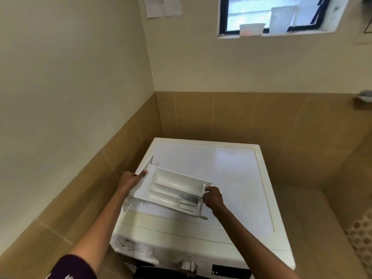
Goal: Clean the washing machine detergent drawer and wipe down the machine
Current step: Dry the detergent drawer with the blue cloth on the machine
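Note:
The white detergent drawer (171,189) is out of the machine and held just above the white washing machine's top (231,174), tilted, its compartments facing up. My left hand (131,179) grips the drawer's far left end, thumb on its rim. My right hand (213,198) pinches the drawer's right end. The empty drawer slot (128,245) shows at the machine's front left, with the silver dial (188,267) to its right.
The machine stands in a corner between a cream wall with tan tiles on the left (90,178) and at the back. A window (271,15) with white containers on its sill is high up. A patterned mat (360,236) lies at the right.

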